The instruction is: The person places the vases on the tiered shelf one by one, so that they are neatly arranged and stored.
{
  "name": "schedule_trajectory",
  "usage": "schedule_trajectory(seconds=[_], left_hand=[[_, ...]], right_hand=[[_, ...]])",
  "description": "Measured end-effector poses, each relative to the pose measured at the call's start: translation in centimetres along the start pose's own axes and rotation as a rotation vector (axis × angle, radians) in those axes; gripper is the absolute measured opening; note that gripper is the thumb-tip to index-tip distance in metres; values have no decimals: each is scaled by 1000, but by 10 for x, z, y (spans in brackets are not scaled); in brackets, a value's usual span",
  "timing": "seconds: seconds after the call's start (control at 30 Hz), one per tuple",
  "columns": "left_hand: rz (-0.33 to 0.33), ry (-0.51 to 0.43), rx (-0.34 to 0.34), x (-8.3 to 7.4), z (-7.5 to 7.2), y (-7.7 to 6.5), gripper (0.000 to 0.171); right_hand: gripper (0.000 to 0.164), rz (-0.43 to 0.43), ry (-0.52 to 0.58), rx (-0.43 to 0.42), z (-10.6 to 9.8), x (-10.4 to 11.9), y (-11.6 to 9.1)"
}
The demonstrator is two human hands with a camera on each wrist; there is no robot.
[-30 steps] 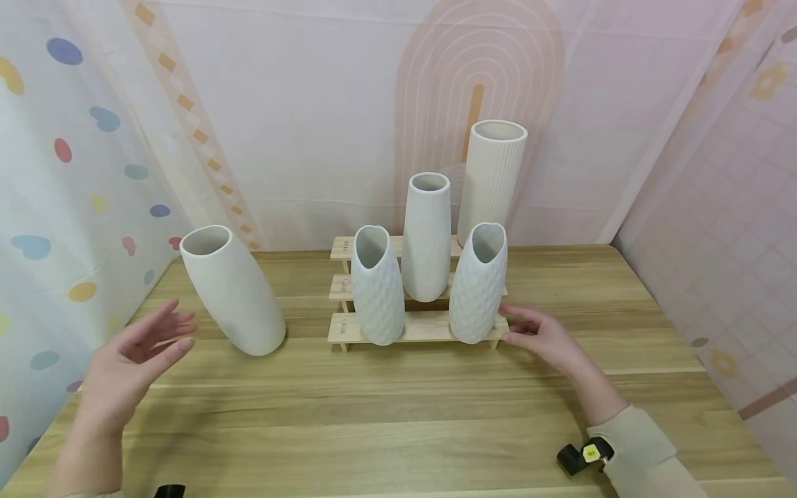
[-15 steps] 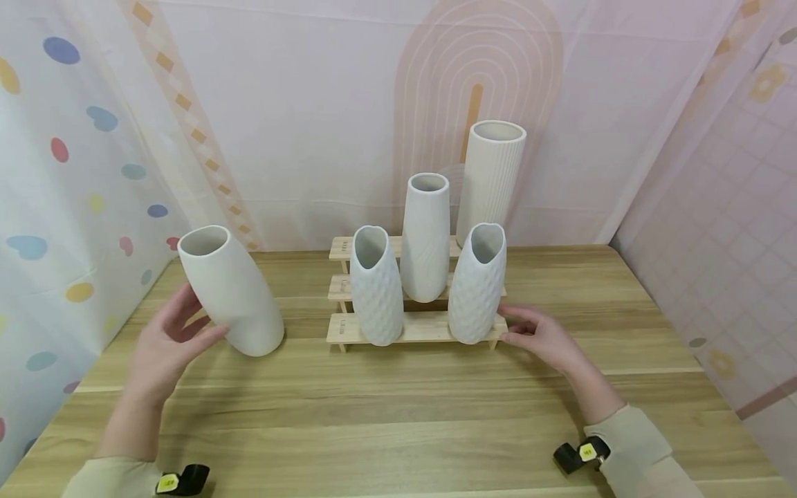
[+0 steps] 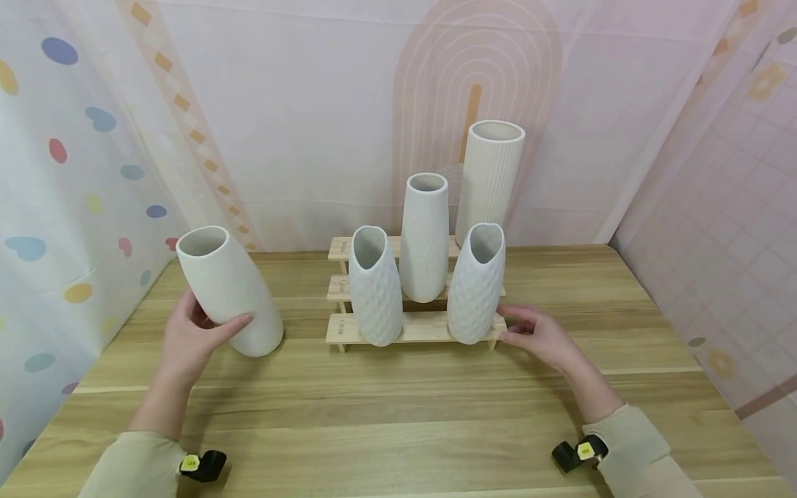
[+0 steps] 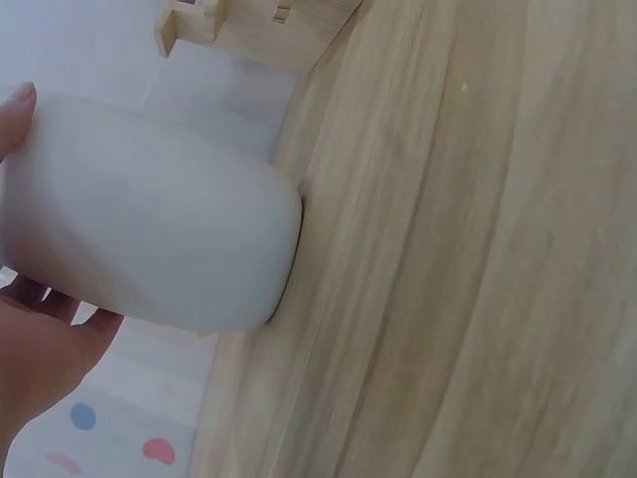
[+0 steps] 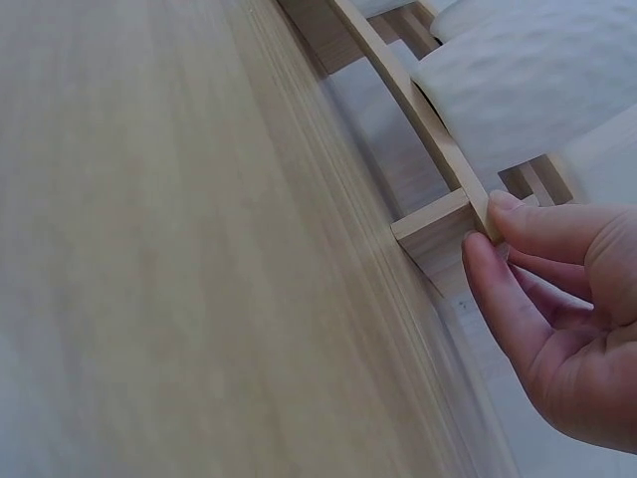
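At the left of the head view a smooth white vase (image 3: pixel 233 297) stands on the table. My left hand (image 3: pixel 194 339) grips it, thumb across the front and fingers round its far left side. Its base sits on the wood in the left wrist view, where the thumb (image 4: pixel 15 119) lies on one side and the fingers on the other. My right hand (image 3: pixel 538 335) pinches the right end of the lowest board of a three-step wooden stand (image 3: pixel 426 326). In the right wrist view the thumb (image 5: pixel 542 227) is on the board's top and the forefinger underneath.
Two dimpled white vases (image 3: pixel 376 297) stand on the lowest step. A slim white vase (image 3: pixel 425 242) is on the middle step, and a tall ribbed vase (image 3: pixel 492 173) on the top one. Patterned curtains (image 3: pixel 299 124) rise behind the wooden table (image 3: pixel 386 422) and at both sides.
My left hand has come in from the left and closed round the smooth vase, which stays in place. The right hand keeps its hold on the stand.
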State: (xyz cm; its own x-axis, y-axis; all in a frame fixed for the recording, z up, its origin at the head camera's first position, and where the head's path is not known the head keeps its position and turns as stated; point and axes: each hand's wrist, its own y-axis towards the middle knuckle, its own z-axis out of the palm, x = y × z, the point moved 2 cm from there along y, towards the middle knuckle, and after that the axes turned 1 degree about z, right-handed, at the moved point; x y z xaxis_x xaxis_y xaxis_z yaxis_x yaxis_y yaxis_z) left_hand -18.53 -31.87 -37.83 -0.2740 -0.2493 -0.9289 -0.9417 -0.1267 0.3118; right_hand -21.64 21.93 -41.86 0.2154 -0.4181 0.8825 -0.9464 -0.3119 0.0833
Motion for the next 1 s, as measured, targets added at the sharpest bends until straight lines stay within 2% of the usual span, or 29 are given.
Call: schedule_trajectory(seconds=[0.1,0.33,0.47,0.63,0.8,1.0], left_hand=[[4,19,-27,1,1,0,74],[-13,-22,-122,2,4,-1,76],[-16,24,-147,1,6,-1,78],[-11,81,-128,-7,11,0,77],[6,103,-104,-22,17,6,74],[95,73,-36,-52,23,20,76]], right_hand=[[47,-3,1,1,0,-1,0],[47,-3,-2,0,1,-1,1],[48,13,-8,-3,0,-1,1],[49,23,-10,-2,-1,1,0],[49,21,-6,0,-1,2,0],[49,21,-18,-2,-1,3,-1]])
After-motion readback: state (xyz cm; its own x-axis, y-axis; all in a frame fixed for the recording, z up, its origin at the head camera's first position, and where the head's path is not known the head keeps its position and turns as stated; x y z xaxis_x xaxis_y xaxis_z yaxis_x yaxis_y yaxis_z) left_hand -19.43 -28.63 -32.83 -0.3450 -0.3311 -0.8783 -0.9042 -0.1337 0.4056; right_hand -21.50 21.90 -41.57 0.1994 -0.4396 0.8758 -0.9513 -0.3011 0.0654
